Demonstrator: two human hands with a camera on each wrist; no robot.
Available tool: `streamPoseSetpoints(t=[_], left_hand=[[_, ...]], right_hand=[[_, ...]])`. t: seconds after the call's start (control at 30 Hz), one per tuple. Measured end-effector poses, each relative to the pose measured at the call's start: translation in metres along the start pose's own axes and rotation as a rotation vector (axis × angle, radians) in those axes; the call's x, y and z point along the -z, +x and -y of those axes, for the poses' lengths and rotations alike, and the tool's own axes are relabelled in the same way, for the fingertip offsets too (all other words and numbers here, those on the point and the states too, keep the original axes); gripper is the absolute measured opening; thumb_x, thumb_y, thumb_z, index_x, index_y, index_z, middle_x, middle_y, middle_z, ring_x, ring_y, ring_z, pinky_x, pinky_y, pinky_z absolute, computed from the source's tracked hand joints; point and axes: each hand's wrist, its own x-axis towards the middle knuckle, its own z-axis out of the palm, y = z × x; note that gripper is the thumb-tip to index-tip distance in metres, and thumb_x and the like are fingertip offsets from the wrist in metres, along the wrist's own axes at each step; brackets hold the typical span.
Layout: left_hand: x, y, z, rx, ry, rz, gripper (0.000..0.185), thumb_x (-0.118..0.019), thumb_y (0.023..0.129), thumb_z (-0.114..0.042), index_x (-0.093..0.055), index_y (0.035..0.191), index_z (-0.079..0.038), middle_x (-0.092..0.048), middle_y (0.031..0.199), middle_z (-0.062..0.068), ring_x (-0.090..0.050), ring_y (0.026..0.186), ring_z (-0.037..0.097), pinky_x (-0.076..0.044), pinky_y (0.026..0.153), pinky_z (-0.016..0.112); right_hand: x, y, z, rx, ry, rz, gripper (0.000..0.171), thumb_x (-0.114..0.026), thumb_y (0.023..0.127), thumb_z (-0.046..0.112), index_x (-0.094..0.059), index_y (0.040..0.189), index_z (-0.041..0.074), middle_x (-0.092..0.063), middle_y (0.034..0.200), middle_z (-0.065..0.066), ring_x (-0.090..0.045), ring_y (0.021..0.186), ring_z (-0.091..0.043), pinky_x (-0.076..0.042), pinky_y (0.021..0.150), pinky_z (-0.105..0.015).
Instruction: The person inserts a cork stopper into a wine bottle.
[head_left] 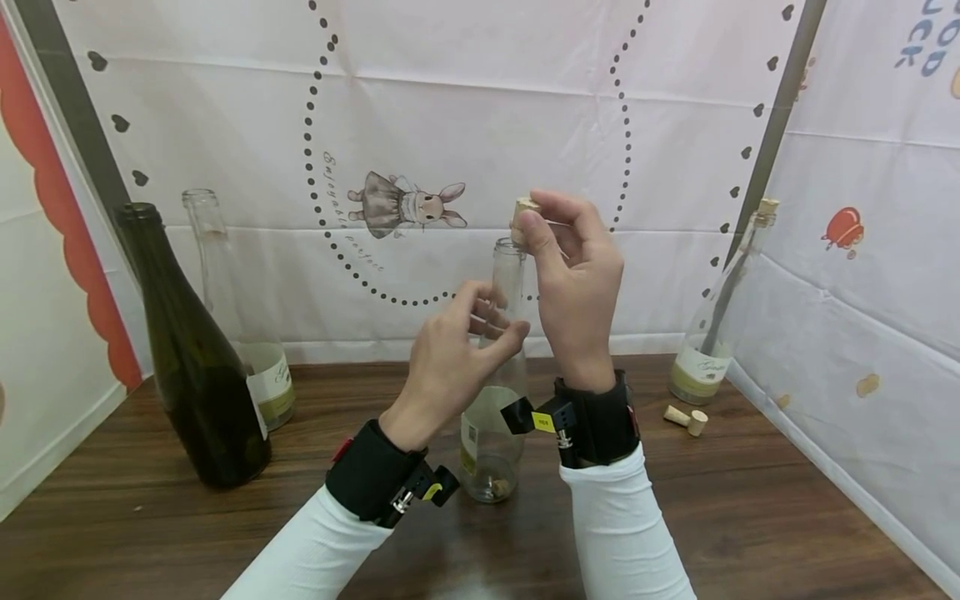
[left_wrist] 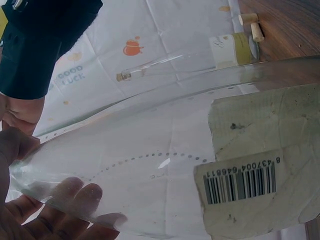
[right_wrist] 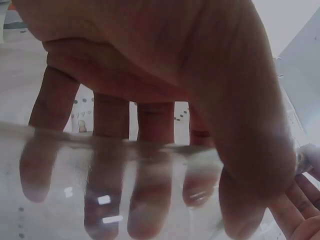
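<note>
Upright near the table's centre is a clear glass bottle (head_left: 487,417), with a torn label (left_wrist: 250,150) bearing a barcode and small brown bits inside its bottom. My left hand (head_left: 453,358) holds it below the neck, thumb on the near side and fingers curled round the back. In my right hand (head_left: 583,292), thumb and forefinger pinch a cork (head_left: 518,222) just above the bottle's mouth (head_left: 509,245). The right wrist view has my right hand's fingers (right_wrist: 105,190) seen through clear glass; the cork is hidden there.
At left stand a dark green bottle (head_left: 198,392) and, behind it, a clear labelled bottle (head_left: 268,383). A corked clear bottle (head_left: 705,362) with something dark and long inside stands at back right. Two loose corks (head_left: 686,419) lie before it. Printed cloth (head_left: 480,108) walls surround the wooden table (head_left: 750,508).
</note>
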Motion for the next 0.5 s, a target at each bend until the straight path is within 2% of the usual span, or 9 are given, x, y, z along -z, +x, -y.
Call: streamPoseSetpoints(t=[0.5], left_hand=[[-0.0004,-0.0002,0.0000,-0.006,0.008,0.006,0.038,-0.079,0.099,-0.031,-0.060,0.124,-0.010,-0.075,0.101,0.007,-0.075,0.091,0.022,-0.060,0.073,0.041]], right_hand=[[-0.0048,0.0000,-0.0005,-0.017,-0.026,0.005,0.026,-0.070,0.104,0.006,-0.067,0.126,-0.008,-0.072,0.115,-0.014,-0.074,0.099,-0.020,-0.059,0.093,-0.041]])
